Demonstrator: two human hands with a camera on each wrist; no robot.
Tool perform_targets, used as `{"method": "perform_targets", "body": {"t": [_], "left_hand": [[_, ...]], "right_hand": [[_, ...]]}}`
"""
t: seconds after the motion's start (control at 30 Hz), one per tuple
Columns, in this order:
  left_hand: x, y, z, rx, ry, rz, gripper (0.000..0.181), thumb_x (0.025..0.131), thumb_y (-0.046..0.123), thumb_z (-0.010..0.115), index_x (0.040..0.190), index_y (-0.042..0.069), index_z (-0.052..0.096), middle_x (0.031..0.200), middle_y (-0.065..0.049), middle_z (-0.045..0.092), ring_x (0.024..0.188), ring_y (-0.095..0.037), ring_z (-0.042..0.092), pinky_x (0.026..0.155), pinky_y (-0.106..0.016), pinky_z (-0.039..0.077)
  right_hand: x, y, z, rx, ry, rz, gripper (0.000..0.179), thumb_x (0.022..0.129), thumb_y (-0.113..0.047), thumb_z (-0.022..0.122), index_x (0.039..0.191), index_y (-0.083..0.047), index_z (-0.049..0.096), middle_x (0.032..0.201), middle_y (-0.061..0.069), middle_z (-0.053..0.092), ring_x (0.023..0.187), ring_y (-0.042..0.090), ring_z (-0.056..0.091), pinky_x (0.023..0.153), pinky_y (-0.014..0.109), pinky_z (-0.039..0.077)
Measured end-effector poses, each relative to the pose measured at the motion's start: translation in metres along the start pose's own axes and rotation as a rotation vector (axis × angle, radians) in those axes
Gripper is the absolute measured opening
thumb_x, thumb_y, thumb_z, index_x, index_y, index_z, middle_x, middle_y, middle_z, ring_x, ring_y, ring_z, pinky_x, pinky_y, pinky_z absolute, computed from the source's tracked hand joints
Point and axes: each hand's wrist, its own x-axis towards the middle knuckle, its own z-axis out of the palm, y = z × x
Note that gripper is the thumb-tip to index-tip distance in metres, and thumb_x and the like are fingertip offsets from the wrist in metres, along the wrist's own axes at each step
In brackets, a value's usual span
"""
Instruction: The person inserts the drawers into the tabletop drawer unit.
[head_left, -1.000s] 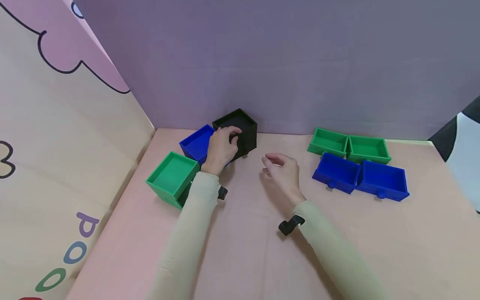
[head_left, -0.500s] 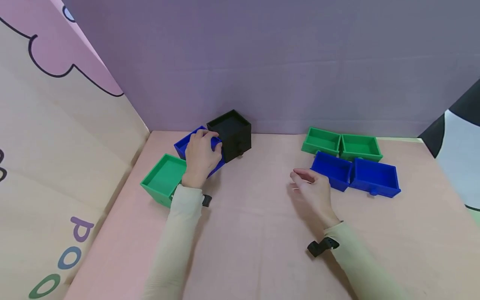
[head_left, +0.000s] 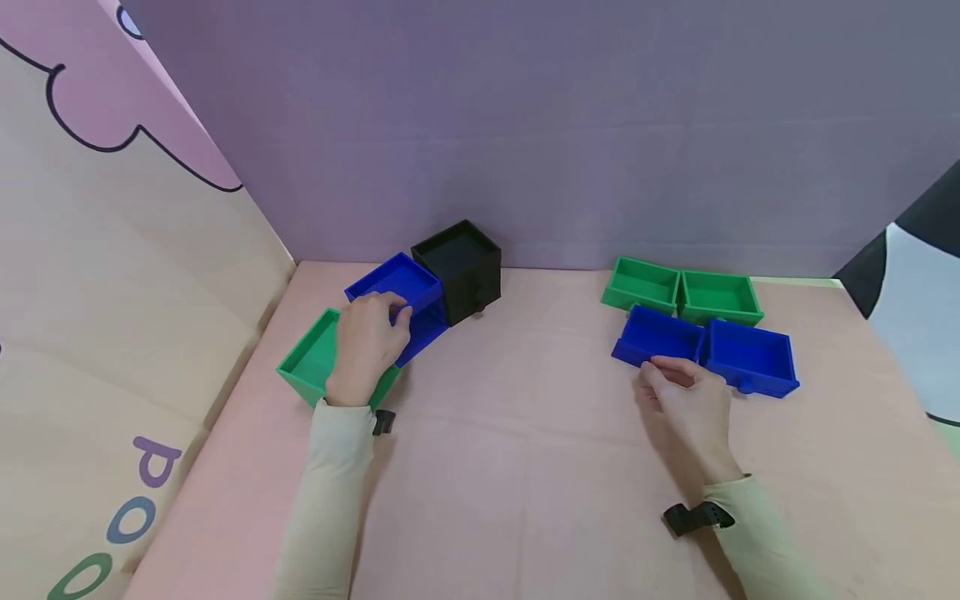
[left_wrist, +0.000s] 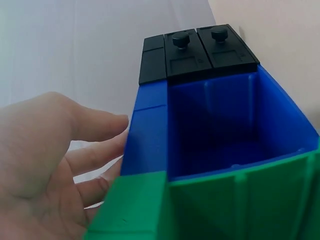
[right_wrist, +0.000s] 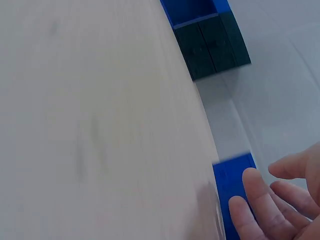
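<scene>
My left hand (head_left: 369, 346) hovers above the near side of the hollow blue cabinet (head_left: 397, 279) and overlaps the green cabinet (head_left: 309, 358) in the head view. Thumb and fingers are loosely bent with nothing between them, the fingertips beside the blue top in the left wrist view. Beyond stands the black cabinet (left_wrist: 210, 55), its two knobbed drawers inside. On the right, my right hand (head_left: 690, 412) has its fingertips close to the front of the left blue drawer (head_left: 658, 335); its fingers (right_wrist: 257, 187) are relaxed. Another blue drawer (head_left: 752, 358) lies beside that one.
Two green drawers (head_left: 642, 283) lie in a row behind the blue ones, near the back wall (head_left: 555, 133). A printed side panel (head_left: 135, 292) stands along the left. Pink cloth (head_left: 510, 467) covers the table between the hands.
My left hand has moved left from the black cabinet, across the blue one, toward the green one. My right hand has travelled right to the blue drawers. The head view has shifted slightly.
</scene>
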Motion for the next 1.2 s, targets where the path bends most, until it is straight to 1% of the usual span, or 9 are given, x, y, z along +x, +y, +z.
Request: {"method": "perform_targets", "body": {"t": [0.17, 0.37, 0.57, 0.63, 0.73, 0.8, 0.87, 1.03, 1.2], "left_hand": [[-0.003, -0.006, -0.001, -0.033, 0.029, -0.023, 0.021, 0.102, 0.014, 0.068, 0.106, -0.001, 0.082, 0.104, -0.019, 0.081, 0.094, -0.036, 0.075, 0.080, -0.049, 0.061], [-0.003, -0.012, 0.000, -0.058, 0.041, -0.033, 0.020, 0.102, 0.014, 0.069, 0.106, 0.000, 0.082, 0.103, -0.018, 0.081, 0.094, -0.035, 0.075, 0.082, -0.050, 0.060], [-0.004, -0.014, 0.001, -0.093, 0.035, -0.051, 0.019, 0.101, 0.015, 0.070, 0.105, 0.001, 0.083, 0.101, -0.016, 0.081, 0.092, -0.033, 0.074, 0.081, -0.049, 0.059], [-0.004, -0.014, 0.002, -0.102, 0.035, -0.055, 0.019, 0.101, 0.015, 0.070, 0.105, 0.001, 0.083, 0.100, -0.016, 0.081, 0.091, -0.033, 0.073, 0.080, -0.048, 0.059], [-0.003, -0.014, 0.005, -0.118, 0.032, -0.050, 0.020, 0.102, 0.015, 0.070, 0.106, 0.001, 0.083, 0.101, -0.017, 0.081, 0.092, -0.033, 0.074, 0.080, -0.049, 0.059], [-0.003, -0.012, 0.005, -0.131, 0.028, -0.051, 0.020, 0.101, 0.015, 0.071, 0.106, 0.000, 0.082, 0.101, -0.017, 0.081, 0.093, -0.034, 0.074, 0.081, -0.049, 0.059], [-0.002, -0.011, 0.006, -0.142, 0.024, -0.053, 0.019, 0.101, 0.015, 0.071, 0.106, 0.000, 0.082, 0.101, -0.018, 0.081, 0.093, -0.034, 0.074, 0.081, -0.049, 0.059], [-0.002, -0.010, 0.006, -0.151, 0.025, -0.058, 0.019, 0.102, 0.014, 0.071, 0.105, -0.001, 0.082, 0.101, -0.019, 0.080, 0.094, -0.036, 0.073, 0.083, -0.050, 0.058], [-0.002, -0.011, 0.007, -0.152, 0.027, -0.059, 0.019, 0.102, 0.014, 0.070, 0.106, -0.001, 0.081, 0.102, -0.019, 0.080, 0.096, -0.036, 0.073, 0.085, -0.051, 0.057]], "right_hand": [[0.003, 0.009, -0.011, -0.117, -0.028, -0.064, 0.048, 0.106, -0.039, 0.066, 0.133, 0.000, 0.072, 0.126, 0.027, 0.075, 0.076, -0.013, 0.068, 0.070, 0.012, 0.057], [0.008, 0.012, -0.013, -0.145, -0.071, -0.081, 0.052, 0.105, -0.039, 0.068, 0.133, 0.005, 0.071, 0.121, 0.029, 0.076, 0.074, -0.010, 0.071, 0.071, 0.009, 0.056], [0.011, 0.011, -0.011, -0.206, -0.051, -0.057, 0.063, 0.099, -0.053, 0.072, 0.131, 0.002, 0.074, 0.115, 0.024, 0.079, 0.072, -0.015, 0.066, 0.068, 0.010, 0.051], [0.013, 0.012, -0.009, -0.213, -0.046, -0.060, 0.066, 0.097, -0.054, 0.074, 0.131, 0.003, 0.073, 0.114, 0.024, 0.079, 0.072, -0.008, 0.071, 0.066, 0.011, 0.052], [0.013, 0.014, -0.007, -0.247, -0.020, -0.082, 0.066, 0.096, -0.054, 0.076, 0.129, 0.003, 0.074, 0.111, 0.024, 0.080, 0.083, 0.014, 0.081, 0.065, 0.010, 0.050], [0.014, 0.015, -0.006, -0.276, 0.001, -0.101, 0.064, 0.095, -0.053, 0.077, 0.127, 0.002, 0.075, 0.109, 0.023, 0.080, 0.094, 0.029, 0.082, 0.067, 0.008, 0.047], [0.013, 0.017, -0.006, -0.304, 0.023, -0.124, 0.061, 0.095, -0.052, 0.078, 0.124, 0.001, 0.077, 0.107, 0.022, 0.081, 0.101, 0.038, 0.079, 0.068, 0.007, 0.045], [0.012, 0.018, -0.005, -0.307, 0.052, -0.165, 0.054, 0.094, -0.047, 0.082, 0.119, 0.000, 0.079, 0.103, 0.021, 0.082, 0.099, 0.040, 0.079, 0.069, 0.007, 0.044], [0.012, 0.018, -0.004, -0.292, 0.061, -0.141, 0.048, 0.095, -0.043, 0.081, 0.119, -0.001, 0.079, 0.101, 0.020, 0.082, 0.095, 0.037, 0.079, 0.069, 0.007, 0.044]]}}
